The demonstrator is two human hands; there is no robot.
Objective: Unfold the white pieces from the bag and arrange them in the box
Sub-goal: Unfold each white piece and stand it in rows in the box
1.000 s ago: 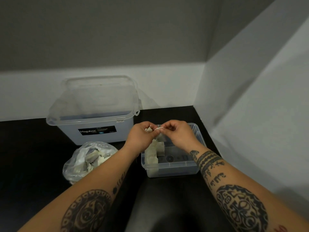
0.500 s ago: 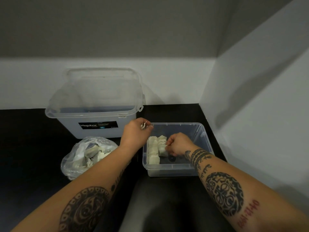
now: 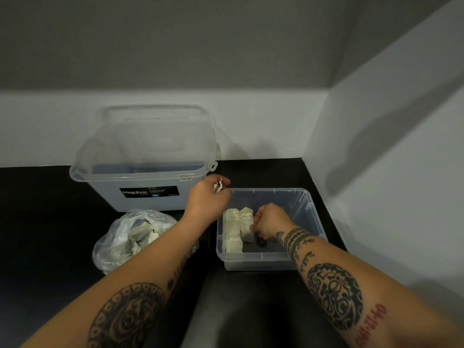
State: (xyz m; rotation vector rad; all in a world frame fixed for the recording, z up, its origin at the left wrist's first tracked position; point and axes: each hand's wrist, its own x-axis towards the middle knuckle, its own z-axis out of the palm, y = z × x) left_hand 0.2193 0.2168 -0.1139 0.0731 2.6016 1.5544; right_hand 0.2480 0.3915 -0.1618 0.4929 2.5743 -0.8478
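On the black surface (image 3: 37,222) in a grey wall corner, the right hand (image 3: 270,221) pinches a white piece (image 3: 247,231) inside the small box (image 3: 307,209) (bag (image 3: 120,237) left of it), while the left hand's (image 3: 206,200) grip holds a scrap (image 3: 218,186).

Both forearms are bare, without sleeves, and tattooed in black; the left forearm (image 3: 130,307) carries a large round ornament and small marks toward the wrist; the right forearm (image 3: 334,292) has wrist bands, small symbols, a round ornament and red digits.
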